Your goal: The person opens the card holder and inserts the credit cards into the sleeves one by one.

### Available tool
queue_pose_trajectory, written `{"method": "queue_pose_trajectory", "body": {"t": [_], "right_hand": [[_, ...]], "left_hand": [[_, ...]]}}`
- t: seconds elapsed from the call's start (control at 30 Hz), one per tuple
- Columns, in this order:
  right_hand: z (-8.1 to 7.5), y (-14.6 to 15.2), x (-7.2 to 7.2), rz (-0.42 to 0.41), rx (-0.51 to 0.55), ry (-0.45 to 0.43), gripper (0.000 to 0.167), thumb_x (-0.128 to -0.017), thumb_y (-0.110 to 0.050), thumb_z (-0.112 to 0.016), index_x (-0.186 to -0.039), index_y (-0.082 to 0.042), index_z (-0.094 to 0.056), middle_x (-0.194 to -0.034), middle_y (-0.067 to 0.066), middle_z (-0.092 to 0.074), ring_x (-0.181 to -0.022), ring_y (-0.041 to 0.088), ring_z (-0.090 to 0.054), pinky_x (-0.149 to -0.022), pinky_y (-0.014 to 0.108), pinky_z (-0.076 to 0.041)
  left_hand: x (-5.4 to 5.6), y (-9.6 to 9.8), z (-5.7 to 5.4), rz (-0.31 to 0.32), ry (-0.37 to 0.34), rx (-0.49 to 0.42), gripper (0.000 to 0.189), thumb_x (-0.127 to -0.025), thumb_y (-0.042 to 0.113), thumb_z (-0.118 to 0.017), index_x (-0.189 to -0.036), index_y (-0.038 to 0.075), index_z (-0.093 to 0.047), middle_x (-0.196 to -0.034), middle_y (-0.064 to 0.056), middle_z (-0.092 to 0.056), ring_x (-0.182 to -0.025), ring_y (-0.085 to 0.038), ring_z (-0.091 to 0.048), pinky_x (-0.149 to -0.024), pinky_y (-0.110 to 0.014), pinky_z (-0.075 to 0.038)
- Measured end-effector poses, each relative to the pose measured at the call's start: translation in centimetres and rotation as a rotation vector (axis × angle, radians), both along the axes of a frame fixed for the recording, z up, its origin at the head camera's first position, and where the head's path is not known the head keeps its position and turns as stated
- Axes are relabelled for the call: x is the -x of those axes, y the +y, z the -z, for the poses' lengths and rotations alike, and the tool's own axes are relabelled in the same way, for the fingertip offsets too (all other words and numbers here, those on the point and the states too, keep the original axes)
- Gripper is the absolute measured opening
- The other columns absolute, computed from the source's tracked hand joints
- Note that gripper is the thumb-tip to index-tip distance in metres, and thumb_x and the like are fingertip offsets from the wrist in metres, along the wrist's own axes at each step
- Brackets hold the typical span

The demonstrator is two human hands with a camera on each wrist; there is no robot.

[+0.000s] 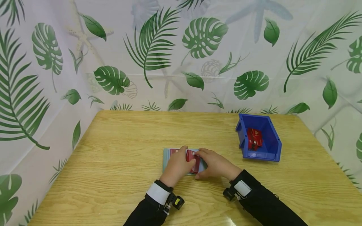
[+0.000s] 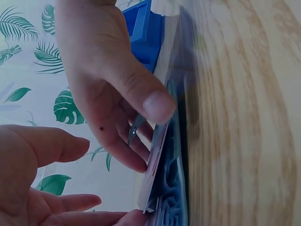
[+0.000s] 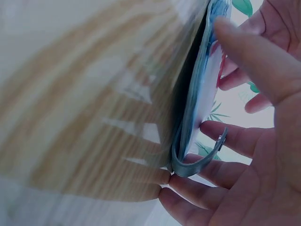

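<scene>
A pale blue card holder booklet (image 1: pixel 165 157) lies on the table, its clear pages showing red cards (image 1: pixel 195 169). My left hand (image 1: pixel 177 164) is over its left part. In the left wrist view its fingertips (image 2: pixel 134 218) touch the page edge, and the thumb (image 2: pixel 70 146) stays apart. My right hand (image 1: pixel 216 164) spans the booklet's right side, thumb toward the near edge and fingers toward the far one. A grey-green strap with a snap (image 3: pixel 197 167) curls up beside the right fingers. Exactly how firmly the right fingers press is hidden.
A blue plastic bin (image 1: pixel 261 156) stands at the right of the wooden table (image 1: pixel 121 188), holding several red cards (image 1: pixel 255 138). Leaf-patterned cloth (image 1: pixel 164 91) hangs behind the table. Each wrist carries a strapped camera (image 1: pixel 177 201).
</scene>
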State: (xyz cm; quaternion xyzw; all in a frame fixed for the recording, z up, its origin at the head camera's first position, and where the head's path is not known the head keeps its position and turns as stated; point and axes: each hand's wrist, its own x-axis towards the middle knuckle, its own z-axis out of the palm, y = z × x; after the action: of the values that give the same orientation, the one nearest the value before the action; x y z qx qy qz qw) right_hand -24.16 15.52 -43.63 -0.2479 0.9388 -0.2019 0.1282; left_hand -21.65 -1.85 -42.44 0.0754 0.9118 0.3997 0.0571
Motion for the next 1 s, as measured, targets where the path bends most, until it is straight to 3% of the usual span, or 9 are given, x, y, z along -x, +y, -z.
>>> {"method": "queue_pose_trajectory", "body": {"t": [0.23,0.4,0.67,1.0], "right_hand": [[0.0,-0.3,-0.2,-0.041,-0.029,0.097,0.08,-0.072,-0.037,-0.085,-0.134,0.003,-0.053,-0.137,0.027,-0.048,-0.122,0.043,-0.05,-0.099,0.053,-0.043],[0.1,-0.2,0.0,-0.057,-0.021,0.098,0.076,-0.074,-0.029,-0.084,-0.135,0.003,-0.052,-0.137,0.027,-0.049,-0.121,0.043,-0.051,-0.099,0.053,-0.043],[-0.2,-0.2,0.5,-0.063,-0.034,0.097,0.066,-0.075,-0.018,-0.082,-0.131,0.003,-0.055,-0.132,0.022,-0.055,-0.12,0.04,-0.053,-0.099,0.051,-0.043],[-0.4,-0.7,0.4,-0.046,-0.05,0.089,0.05,-0.076,-0.013,-0.079,-0.121,0.002,-0.06,-0.113,0.018,-0.066,-0.103,0.033,-0.064,-0.087,0.046,-0.051]], "left_hand": [[-0.1,0.5,0.0,0.039,0.004,-0.01,0.059,-0.09,0.02,-0.067,-0.138,-0.006,-0.045,-0.111,-0.022,-0.065,-0.089,-0.026,-0.063,-0.071,-0.038,-0.053],[-0.4,0.8,-0.2,0.063,-0.002,-0.012,0.059,-0.089,0.019,-0.066,-0.138,-0.006,-0.045,-0.109,-0.022,-0.066,-0.084,-0.024,-0.063,-0.065,-0.035,-0.051],[-0.8,0.7,-0.5,0.108,-0.031,-0.045,0.059,-0.087,0.02,-0.067,-0.137,-0.004,-0.046,-0.113,-0.021,-0.065,-0.086,-0.024,-0.063,-0.066,-0.036,-0.051],[-1.1,0.9,-0.6,0.14,-0.036,-0.048,0.06,-0.089,0.022,-0.069,-0.138,-0.004,-0.045,-0.129,-0.022,-0.058,-0.116,-0.034,-0.058,-0.092,-0.046,-0.048]]}}
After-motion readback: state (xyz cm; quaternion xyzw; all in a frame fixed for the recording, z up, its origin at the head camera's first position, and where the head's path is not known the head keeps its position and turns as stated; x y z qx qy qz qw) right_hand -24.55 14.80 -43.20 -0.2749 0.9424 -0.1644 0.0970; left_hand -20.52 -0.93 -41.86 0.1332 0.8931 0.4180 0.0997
